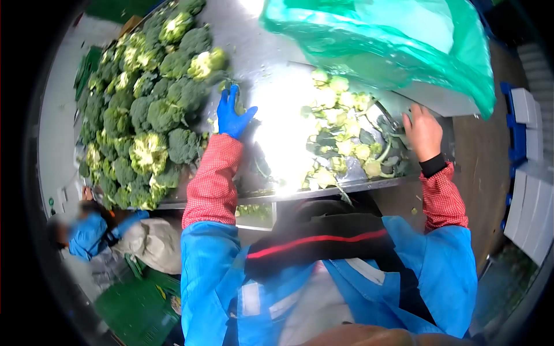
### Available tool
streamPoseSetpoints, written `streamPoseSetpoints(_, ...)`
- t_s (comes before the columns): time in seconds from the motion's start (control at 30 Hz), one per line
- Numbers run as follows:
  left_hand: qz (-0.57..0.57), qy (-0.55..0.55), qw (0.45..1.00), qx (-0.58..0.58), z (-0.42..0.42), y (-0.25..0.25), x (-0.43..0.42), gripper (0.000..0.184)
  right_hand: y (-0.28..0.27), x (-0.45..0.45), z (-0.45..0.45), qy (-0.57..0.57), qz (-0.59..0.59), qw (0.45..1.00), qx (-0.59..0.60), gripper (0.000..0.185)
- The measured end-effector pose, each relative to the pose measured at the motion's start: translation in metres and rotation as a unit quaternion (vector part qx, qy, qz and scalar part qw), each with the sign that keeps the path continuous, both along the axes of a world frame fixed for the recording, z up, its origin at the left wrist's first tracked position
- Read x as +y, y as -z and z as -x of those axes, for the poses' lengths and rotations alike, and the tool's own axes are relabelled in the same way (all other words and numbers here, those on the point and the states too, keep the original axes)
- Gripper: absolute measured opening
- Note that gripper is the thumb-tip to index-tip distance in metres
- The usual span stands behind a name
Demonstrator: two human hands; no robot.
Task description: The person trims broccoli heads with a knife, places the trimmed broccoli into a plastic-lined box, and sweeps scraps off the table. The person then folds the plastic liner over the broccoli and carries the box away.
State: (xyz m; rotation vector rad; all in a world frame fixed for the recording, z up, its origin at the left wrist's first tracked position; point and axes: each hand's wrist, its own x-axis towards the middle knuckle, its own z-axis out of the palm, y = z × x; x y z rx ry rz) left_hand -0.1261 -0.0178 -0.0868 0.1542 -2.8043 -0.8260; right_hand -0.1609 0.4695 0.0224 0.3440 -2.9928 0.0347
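Note:
My left hand [232, 115], in a blue glove, has its fingers spread at the right edge of a large pile of broccoli heads [164, 112]. It holds nothing visible; a small green piece shows by its fingertips. My right hand [424, 132] is bare, its thumb and fingers apart, at the right side of the metal table [262, 63]. Just left of its fingertips lies a dark curved tool [386, 114], perhaps a knife, with a small gap between them. Pale green cut stems and leaves [346, 124] lie heaped beside it.
A green plastic bag [392, 40] covers a pale box at the table's back right. Another person [89, 233] in blue is at the lower left, near a green crate [135, 305]. White boxes [534, 202] are stacked at the far right.

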Motion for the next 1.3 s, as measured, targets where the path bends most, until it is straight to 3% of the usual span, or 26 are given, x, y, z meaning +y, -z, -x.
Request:
streamPoseSetpoints(0.07,-0.049,0.050,0.996,0.048,-0.004,0.005,0.028,0.082,0.026,0.037,-0.020,0.020,-0.018,0.998,-0.057,0.024)
streamPoseSetpoints(0.13,-0.136,0.083,0.987,-0.004,-0.020,-0.029,0.091,0.083,0.047,0.049,-0.039,0.046,-0.009,0.994,-0.102,0.026)
streamPoseSetpoints(0.17,-0.070,0.112,0.991,0.008,-0.032,-0.013,0.107,0.087,0.056,0.051,-0.047,0.058,0.001,0.992,-0.116,0.027)
streamPoseSetpoints(0.27,-0.120,0.146,0.982,-0.009,-0.053,-0.029,0.160,0.084,0.076,0.056,-0.067,0.077,0.069,0.981,-0.162,0.036)
streamPoseSetpoints(0.37,-0.082,0.138,0.985,0.057,-0.049,-0.026,0.160,0.076,0.088,0.047,-0.071,0.103,0.095,0.983,-0.118,0.042)
streamPoseSetpoints(0.4,-0.031,0.168,0.974,0.147,-0.037,-0.047,0.165,0.070,0.089,0.040,-0.072,0.117,0.106,0.984,-0.089,0.042)
streamPoseSetpoints(0.47,-0.049,0.265,0.936,0.225,0.003,-0.085,0.186,0.069,0.102,0.036,-0.070,0.129,0.098,0.985,-0.057,0.033)
streamPoseSetpoints(0.53,0.040,0.329,0.897,0.293,0.040,-0.143,0.230,0.071,0.112,0.032,-0.065,0.147,0.068,0.986,-0.023,0.023)
streamPoseSetpoints(0.6,0.130,0.327,0.891,0.287,0.074,-0.180,0.274,0.073,0.083,0.028,-0.068,0.172,0.037,0.984,0.020,0.018)
streamPoseSetpoints(0.7,0.244,0.296,0.906,0.177,0.139,-0.161,0.312,0.068,0.056,0.040,-0.078,0.211,0.014,0.975,0.068,0.019)
streamPoseSetpoints(0.73,0.283,0.273,0.913,0.111,0.152,-0.165,0.321,0.066,0.043,0.049,-0.085,0.178,0.078,0.976,0.098,0.017)
streamPoseSetpoints(0.77,0.321,0.248,0.913,0.043,0.163,-0.167,0.328,0.065,0.029,0.053,-0.092,0.209,0.120,0.969,0.055,0.019)
streamPoseSetpoints(0.8,0.333,0.248,0.908,0.061,0.175,-0.168,0.333,0.062,0.019,0.056,-0.097,0.238,0.162,0.958,0.013,0.022)
streamPoseSetpoints(0.87,0.353,0.243,0.900,0.082,0.187,-0.164,0.334,0.056,0.010,0.060,-0.108,0.212,0.213,0.954,-0.006,0.027)
streamPoseSetpoints(0.9,0.355,0.247,0.901,0.038,0.198,-0.170,0.340,0.057,0.008,0.059,-0.112,0.196,0.239,0.951,-0.014,0.030)
streamPoseSetpoints(1.07,0.313,0.244,0.917,0.050,0.231,-0.181,0.368,0.054,0.011,0.012,-0.130,-0.055,0.360,0.919,-0.148,0.034)
streamPoseSetpoints(1.1,0.297,0.267,0.917,0.010,0.233,-0.193,0.363,0.067,0.011,-0.004,-0.131,-0.111,0.367,0.907,-0.172,0.036)
streamPoseSetpoints(1.13,0.232,0.323,0.917,0.026,0.229,-0.200,0.354,0.072,0.011,-0.020,-0.135,-0.166,0.372,0.892,-0.196,0.037)
streamPoseSetpoints(1.2,0.036,0.447,0.861,0.240,0.223,-0.185,0.317,0.068,0.021,-0.054,-0.137,-0.273,0.383,0.856,-0.214,0.042)
streamPoseSetpoints(1.27,0.075,0.392,0.863,0.308,0.174,-0.171,0.270,0.045,0.028,-0.087,-0.140,-0.370,0.308,0.843,-0.241,0.036)
streamPoseSetpoints(1.3,0.099,0.397,0.881,0.237,0.140,-0.173,0.241,0.045,0.041,-0.107,-0.146,-0.399,0.275,0.837,-0.253,0.039)
